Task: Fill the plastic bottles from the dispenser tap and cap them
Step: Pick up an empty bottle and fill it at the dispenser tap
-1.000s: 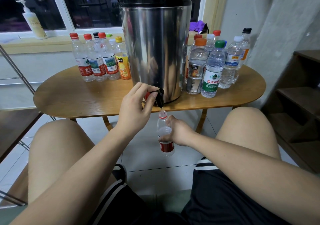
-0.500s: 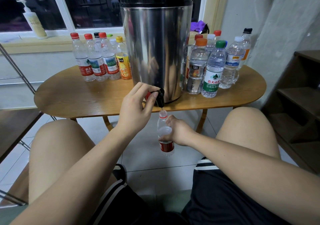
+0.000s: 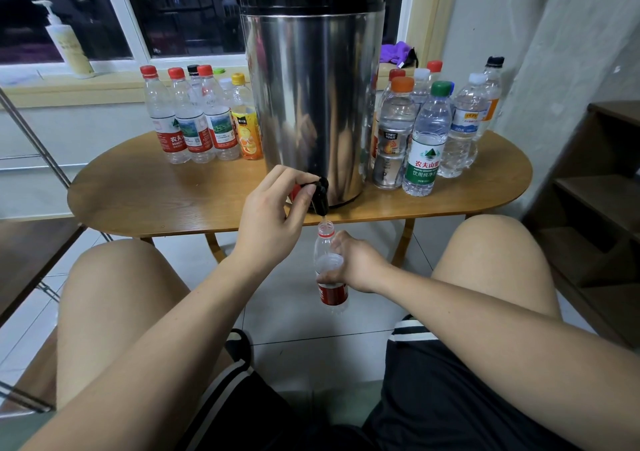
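Note:
A tall steel dispenser (image 3: pixel 311 104) with a black lid stands on the oval wooden table (image 3: pixel 156 194). Its black tap (image 3: pixel 320 196) juts over the table's front edge. My left hand (image 3: pixel 268 222) pinches the tap lever with thumb and fingers. Directly under the spout, my right hand (image 3: pixel 356 265) grips an uncapped clear bottle with a red label (image 3: pixel 330 291), held upright below table height. Water is visible inside it up to about my fingers. Its cap is not visible.
Capped bottles with red, black and yellow caps (image 3: pixel 201 121) stand left of the dispenser. Another capped group (image 3: pixel 429 131) stands to its right. A pump bottle (image 3: pixel 71 45) sits on the windowsill. Wooden shelves (image 3: pixel 602 187) are at right, my knees flank the bottle.
Both hands and the bottle stay in the same place under the tap; nothing has visibly moved.

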### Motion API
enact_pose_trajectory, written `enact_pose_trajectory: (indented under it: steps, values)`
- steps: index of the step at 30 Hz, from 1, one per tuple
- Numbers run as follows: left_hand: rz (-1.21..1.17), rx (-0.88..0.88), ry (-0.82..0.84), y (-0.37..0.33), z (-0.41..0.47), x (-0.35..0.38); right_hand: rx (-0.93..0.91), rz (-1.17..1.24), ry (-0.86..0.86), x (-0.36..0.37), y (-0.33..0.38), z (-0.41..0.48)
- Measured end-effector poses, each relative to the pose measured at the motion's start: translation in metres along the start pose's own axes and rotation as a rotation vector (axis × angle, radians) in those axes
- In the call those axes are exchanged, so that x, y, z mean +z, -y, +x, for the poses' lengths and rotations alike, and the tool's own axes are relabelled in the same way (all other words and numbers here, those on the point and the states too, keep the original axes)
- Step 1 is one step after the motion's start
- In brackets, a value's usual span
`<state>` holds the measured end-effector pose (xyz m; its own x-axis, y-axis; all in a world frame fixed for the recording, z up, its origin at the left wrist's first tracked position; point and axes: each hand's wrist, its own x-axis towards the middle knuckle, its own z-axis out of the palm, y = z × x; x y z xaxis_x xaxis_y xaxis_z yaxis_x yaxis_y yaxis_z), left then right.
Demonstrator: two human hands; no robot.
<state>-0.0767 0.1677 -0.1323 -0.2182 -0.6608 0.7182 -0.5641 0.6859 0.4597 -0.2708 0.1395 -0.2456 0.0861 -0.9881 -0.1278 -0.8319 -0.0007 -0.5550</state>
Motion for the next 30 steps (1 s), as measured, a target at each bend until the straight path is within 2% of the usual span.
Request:
enact_pose_trajectory:
  steps: [30]
  values:
    - [-0.004,-0.004,0.000,-0.0014,-0.0004,-0.0016,0.015,0.011,0.016,-0.0018,0.0030,-0.0028]
